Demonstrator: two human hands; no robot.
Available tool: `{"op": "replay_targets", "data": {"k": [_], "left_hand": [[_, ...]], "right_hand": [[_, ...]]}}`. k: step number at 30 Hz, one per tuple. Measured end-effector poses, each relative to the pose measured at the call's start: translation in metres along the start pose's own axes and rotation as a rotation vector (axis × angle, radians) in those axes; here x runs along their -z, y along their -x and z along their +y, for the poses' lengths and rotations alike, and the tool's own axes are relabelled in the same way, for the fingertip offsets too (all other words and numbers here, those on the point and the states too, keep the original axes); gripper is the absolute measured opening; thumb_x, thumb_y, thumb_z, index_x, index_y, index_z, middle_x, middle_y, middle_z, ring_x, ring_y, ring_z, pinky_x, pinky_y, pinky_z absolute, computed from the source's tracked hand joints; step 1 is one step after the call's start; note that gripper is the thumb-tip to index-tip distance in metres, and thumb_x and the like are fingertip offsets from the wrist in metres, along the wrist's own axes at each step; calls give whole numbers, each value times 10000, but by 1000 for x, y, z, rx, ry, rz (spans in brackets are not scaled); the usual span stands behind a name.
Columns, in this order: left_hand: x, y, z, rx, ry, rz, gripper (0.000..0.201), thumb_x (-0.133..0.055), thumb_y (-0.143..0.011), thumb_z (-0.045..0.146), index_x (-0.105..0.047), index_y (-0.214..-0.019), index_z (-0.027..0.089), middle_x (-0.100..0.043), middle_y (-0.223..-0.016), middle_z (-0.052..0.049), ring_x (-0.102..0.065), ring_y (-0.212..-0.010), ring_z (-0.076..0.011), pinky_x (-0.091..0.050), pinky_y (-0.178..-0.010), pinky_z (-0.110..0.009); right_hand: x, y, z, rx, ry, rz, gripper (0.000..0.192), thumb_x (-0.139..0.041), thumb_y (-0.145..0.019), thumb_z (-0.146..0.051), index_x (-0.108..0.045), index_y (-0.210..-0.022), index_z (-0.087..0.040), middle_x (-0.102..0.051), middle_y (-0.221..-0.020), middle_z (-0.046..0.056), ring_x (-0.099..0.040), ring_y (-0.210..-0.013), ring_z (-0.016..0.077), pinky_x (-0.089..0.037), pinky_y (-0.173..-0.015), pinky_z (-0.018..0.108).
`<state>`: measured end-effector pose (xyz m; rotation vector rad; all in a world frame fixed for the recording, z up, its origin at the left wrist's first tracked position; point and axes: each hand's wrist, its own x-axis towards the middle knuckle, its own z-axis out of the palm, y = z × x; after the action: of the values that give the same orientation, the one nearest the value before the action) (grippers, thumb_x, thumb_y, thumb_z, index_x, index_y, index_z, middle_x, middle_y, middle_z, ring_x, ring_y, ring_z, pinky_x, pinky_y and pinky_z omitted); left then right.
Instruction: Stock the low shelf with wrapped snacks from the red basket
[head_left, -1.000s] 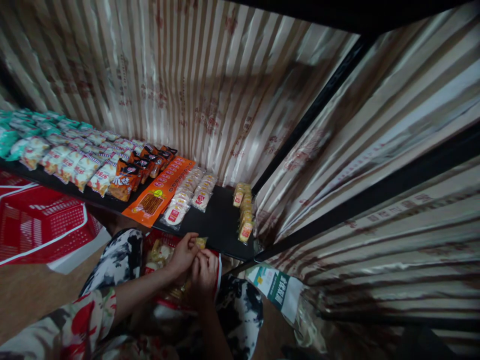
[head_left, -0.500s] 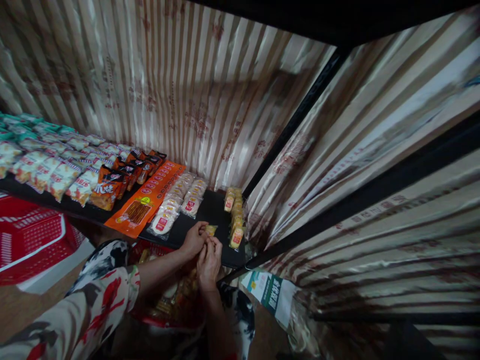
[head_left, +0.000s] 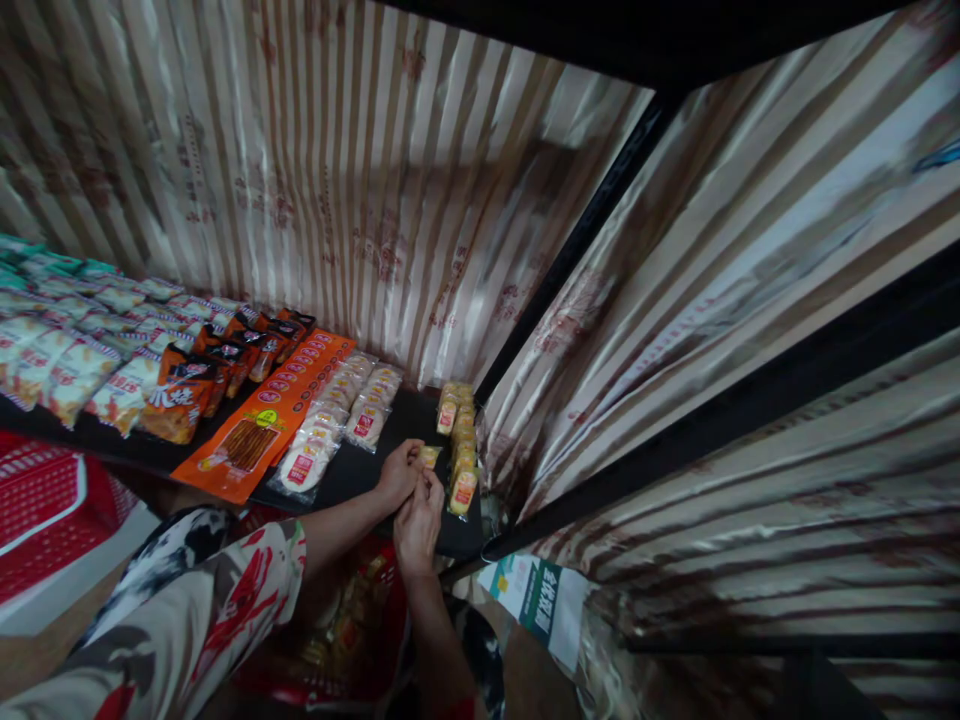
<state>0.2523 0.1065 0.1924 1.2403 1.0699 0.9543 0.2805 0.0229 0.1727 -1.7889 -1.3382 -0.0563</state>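
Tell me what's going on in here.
A person's left hand holds a small yellow packet over a black shelf, with the right hand close against it. More yellow packets are lined up just to the right; white packets and an orange pack lie to the left. A red basket holding packets sits below the arms.

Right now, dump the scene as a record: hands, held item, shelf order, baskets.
left hand: pinching a yellow packet
right hand: close against left hand and packet; grip unclear
packet spot: at the shelf, just left of the yellow row; shelf contact unclear
shelf, left to right: bags, orange pouch, white packs, yellow row
near basket: red, below the arms, holds wrapped snacks
left basket: red, lower than the shelf
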Motion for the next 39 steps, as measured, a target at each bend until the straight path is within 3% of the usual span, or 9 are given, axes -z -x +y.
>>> {"op": "replay_targets", "data": {"k": [6, 10, 22, 33, 39], "left_hand": [[-15, -16, 5, 56, 19, 28, 337, -468, -744, 25, -553, -1051, 136, -589, -868, -31, -534, -674, -69, -462, -633, -172], [-22, -29, 4, 81, -32, 61, 423, -455, -716, -23, -531, -1098, 143, -598, -903, -36, -532, -664, -63, -453, -615, -165], [-39, -63, -2, -53, -94, 43, 201, -527, -737, 57, -616, -896, 142, -659, -834, -33, -605, -760, -104, -472, -689, -184], [-48, -82, 2, -84, -16, 33, 240, -491, -739, 25, -618, -903, 148, -674, -852, -27, -622, -779, -99, -484, -753, -209], [-48, -88, 9, -112, -132, 33, 266, -522, -726, 35, -636, -926, 169, -668, -899, -25, -616, -819, -109, -475, -793, -218]], "right_hand": [[-5, -16, 6, 22, 35, 20, 488, -381, -746, -59, -537, -1202, -138, -488, -1167, 146, -425, -1110, 243, -376, -956, 397], [-7, -27, 9, -3, 90, -34, 471, -396, -762, -91, -525, -1215, -101, -471, -1202, 155, -397, -1138, 248, -375, -961, 392], [-19, -49, 21, -98, 155, -38, 460, -402, -801, -144, -497, -1246, -83, -470, -1234, 169, -399, -1140, 271, -364, -955, 401], [-33, -56, 27, -109, 82, -28, 554, -374, -787, -113, -382, -1337, -49, -379, -1377, 174, -344, -1241, 272, -319, -1012, 412], [-34, -63, 28, -111, 62, -37, 574, -344, -786, -91, -331, -1354, -12, -381, -1377, 188, -347, -1258, 258, -322, -1019, 398]]}}
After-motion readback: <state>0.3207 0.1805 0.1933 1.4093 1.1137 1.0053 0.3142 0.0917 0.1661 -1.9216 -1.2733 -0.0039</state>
